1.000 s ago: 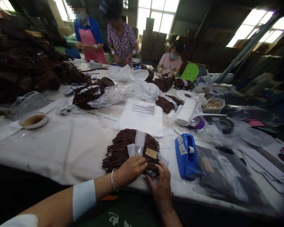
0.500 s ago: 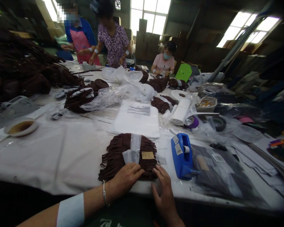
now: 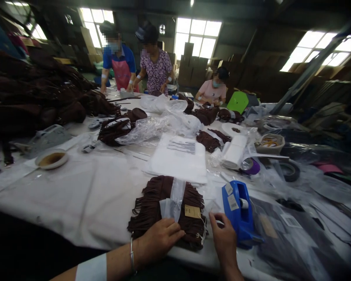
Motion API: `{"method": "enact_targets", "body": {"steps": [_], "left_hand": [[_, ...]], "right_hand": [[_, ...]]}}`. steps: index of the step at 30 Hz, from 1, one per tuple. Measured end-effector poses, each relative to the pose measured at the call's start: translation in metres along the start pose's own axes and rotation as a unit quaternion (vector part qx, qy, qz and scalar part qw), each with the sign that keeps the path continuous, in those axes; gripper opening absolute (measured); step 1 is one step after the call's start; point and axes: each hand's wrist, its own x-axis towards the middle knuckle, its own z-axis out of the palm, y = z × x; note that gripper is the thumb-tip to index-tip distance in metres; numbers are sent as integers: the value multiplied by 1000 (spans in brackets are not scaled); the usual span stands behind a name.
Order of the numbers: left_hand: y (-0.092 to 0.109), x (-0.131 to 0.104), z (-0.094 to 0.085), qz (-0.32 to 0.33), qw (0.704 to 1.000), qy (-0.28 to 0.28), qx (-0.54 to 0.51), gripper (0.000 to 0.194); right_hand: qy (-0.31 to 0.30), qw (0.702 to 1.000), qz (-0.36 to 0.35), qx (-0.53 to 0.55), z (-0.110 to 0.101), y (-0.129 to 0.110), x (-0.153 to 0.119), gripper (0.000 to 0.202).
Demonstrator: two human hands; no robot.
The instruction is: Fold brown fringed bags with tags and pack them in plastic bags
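A dark brown fringed bag [image 3: 155, 199] lies on the white-covered table, wrapped by a whitish translucent band [image 3: 178, 193]. A tan tag [image 3: 192, 211] on white string rests on its right part. My left hand [image 3: 160, 238] lies over the bag's near edge, its fingers together and curled onto the bag; its thumb is hidden. Just right of the bag, my right hand [image 3: 224, 236] has its thumb and forefinger bent together at the near edge of a small clear packet [image 3: 213, 206]. Beside that hand stands a blue tape dispenser [image 3: 238, 210].
Behind the bag lies a stack of white sheets [image 3: 178, 160]. Dark items in clear plastic [image 3: 292, 230] lie at the right. A shallow dish [image 3: 52, 159] sits at the left, near a brown heap [image 3: 35, 97]. Three people work across the table.
The view has shifted, so the scene sits lower and further right. My right hand has moved off the bag's right edge to the small clear packet. My left hand stays on the bag.
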Motion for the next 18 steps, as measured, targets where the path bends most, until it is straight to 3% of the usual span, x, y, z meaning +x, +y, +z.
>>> {"method": "enact_targets", "body": {"steps": [2,5,8,12,15,18], "left_hand": [[2,2,3,0,1000,6,9,26],[5,4,-3,9,1000,5,-5,26],[-4,-13,-22,1,998,32,-53,31],[-32,-67,-48,-97,987,103,-72,41],[-46,-102,-51,-140,988,47,-48,58],[-47,-112,-39,-136,990,12,-24,61]], "right_hand": [[33,988,-132,-69,5,-9,-9,29],[-69,954,-258,-138,13,-26,-20,18],[-110,931,-300,-175,10,-30,-24,27],[-96,918,-343,-173,-9,-17,-25,47],[-152,892,-378,-195,-4,-20,-29,73],[-198,855,-430,-214,26,-44,-44,85]]}}
